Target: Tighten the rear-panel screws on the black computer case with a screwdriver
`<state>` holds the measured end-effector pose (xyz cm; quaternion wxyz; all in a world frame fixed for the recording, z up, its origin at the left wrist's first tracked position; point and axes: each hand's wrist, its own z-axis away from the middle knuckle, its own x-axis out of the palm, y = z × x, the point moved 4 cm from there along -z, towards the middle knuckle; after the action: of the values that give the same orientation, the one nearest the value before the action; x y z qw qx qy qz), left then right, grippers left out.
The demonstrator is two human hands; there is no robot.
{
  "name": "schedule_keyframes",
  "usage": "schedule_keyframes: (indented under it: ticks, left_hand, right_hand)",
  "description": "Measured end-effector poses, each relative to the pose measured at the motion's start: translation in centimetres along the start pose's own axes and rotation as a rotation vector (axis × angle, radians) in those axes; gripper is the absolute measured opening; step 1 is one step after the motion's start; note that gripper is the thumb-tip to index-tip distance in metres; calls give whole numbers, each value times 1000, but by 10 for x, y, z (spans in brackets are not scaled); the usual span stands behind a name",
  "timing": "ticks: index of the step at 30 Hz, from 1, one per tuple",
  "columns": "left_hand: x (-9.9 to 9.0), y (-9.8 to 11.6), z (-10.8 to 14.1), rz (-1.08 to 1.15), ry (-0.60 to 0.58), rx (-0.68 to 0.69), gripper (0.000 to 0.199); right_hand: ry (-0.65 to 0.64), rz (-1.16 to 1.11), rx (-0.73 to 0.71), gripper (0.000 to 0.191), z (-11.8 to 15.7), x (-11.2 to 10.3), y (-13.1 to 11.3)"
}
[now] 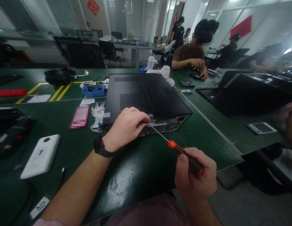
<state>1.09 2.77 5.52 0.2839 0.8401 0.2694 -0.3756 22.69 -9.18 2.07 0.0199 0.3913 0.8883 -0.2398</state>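
A black computer case [157, 94] lies flat on the green table, its rear panel with the fan grille facing me. My right hand [196, 174] is wrapped round the dark and orange handle of a screwdriver [175, 146], whose shaft points up and left to the rear panel's top edge. At that edge, near the screwdriver's tip, my left hand [128, 124] has its thumb and fingers pressed together. Whatever sits between those fingertips is too small to make out. A dark watch is on my left wrist.
Left of the case are a white glove [97, 116], a blue bin [93, 90] and a white numbered device [41, 156]. At right lie a phone [262, 128] and a black laptop [249, 91]. A person [188, 58] works across the table.
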Motion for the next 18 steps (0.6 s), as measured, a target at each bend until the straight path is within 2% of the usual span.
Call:
schedule_keyframes:
  ticks: [18]
  left_hand:
    - [-4,2,1,-21,17,40,9]
  right_hand:
    - [-22,-64,5,38,-1,1,-2]
